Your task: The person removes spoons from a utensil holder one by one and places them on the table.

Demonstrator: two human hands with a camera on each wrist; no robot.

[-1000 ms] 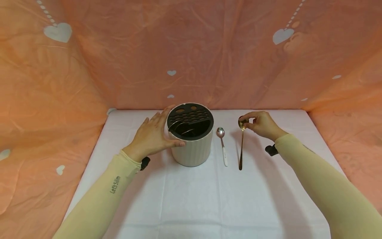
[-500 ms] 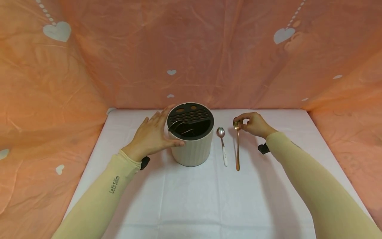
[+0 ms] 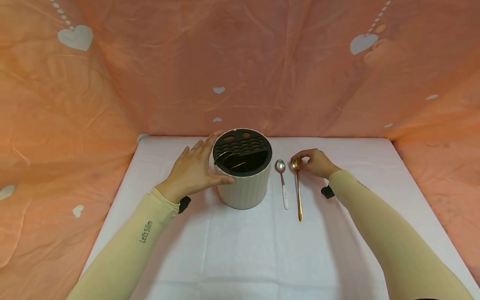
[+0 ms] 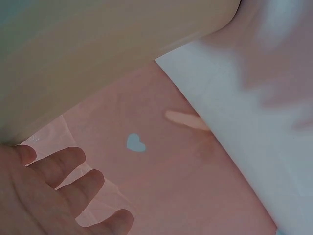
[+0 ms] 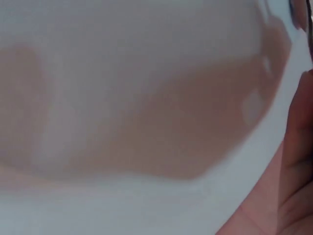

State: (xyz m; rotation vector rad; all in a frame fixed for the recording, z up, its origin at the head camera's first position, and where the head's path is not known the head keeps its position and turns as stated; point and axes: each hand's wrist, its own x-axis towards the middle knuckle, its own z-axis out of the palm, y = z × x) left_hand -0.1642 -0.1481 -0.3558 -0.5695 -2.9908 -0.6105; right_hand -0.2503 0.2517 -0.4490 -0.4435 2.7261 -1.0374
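Note:
A cream ribbed utensil holder (image 3: 243, 191) with a black slotted lid (image 3: 264, 160) stands at the middle back of the table. My left hand (image 3: 193, 171) rests against its left side, fingers spread and thumb along the front below the rim. In the left wrist view, the fingers (image 4: 73, 191) stretch out below the holder's wall (image 4: 107, 49). My right hand (image 3: 316, 162) pinches the bowl of a long gold spoon (image 3: 298, 191) between thumb and fingers, its handle pointing toward me. Between holder and gold spoon lies a shorter spoon (image 3: 283, 185) with a silver bowl and white handle.
Thin curved metal pieces (image 3: 226, 156) show in the holder's large opening. A white cloth (image 3: 240, 250) covers the table. Orange-pink sheeting with white hearts (image 3: 240, 66) rises along the back and both sides.
My right hand has moved left and slightly toward me with the gold spoon, bringing it close beside the white-handled spoon. The left hand keeps its place on the holder.

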